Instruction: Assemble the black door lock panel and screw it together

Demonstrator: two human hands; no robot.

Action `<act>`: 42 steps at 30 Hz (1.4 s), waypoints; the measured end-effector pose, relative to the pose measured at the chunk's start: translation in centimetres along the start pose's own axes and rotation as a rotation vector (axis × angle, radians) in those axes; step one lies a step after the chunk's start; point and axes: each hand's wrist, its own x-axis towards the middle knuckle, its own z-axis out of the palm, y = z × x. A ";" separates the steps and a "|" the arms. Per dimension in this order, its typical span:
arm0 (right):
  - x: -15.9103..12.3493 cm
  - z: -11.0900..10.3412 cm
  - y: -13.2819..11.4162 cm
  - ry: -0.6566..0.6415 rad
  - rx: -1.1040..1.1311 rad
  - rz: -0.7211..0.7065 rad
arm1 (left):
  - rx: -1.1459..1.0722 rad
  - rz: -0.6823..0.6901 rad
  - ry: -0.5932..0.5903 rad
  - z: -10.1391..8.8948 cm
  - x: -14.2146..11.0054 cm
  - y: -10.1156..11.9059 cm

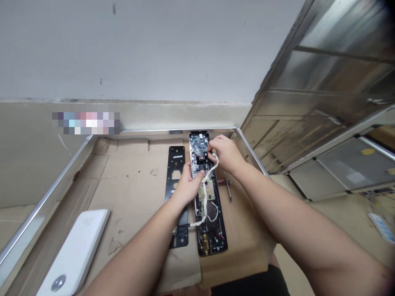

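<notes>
Your right hand (pixel 224 154) pinches the white cord (pixel 205 201) above the open door-lock body (pixel 210 234). Your left hand (pixel 186 185) touches the body's edge, grip unclear, black mounting plate (pixel 176 168) just beside

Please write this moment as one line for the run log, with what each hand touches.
left hand: on open electronic door lock | right hand: at white cord | nearby: black mounting plate, screwdriver, cardboard

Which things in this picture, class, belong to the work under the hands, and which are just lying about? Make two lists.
At work: left hand; right hand; opened electronic door lock; white twisted cord.

Lying about: black metal mounting plate; slim metal tool; white flat device; cardboard sheet.
</notes>
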 end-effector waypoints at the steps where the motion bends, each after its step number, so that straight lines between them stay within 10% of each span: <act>1: 0.0 0.0 0.0 -0.007 -0.007 -0.004 | 0.004 0.004 0.002 0.0 0.0 -0.1; 42: 0.3 -0.2 -0.8 -0.079 -0.134 0.070 | 0.008 0.045 -0.044 0.4 -0.5 1.1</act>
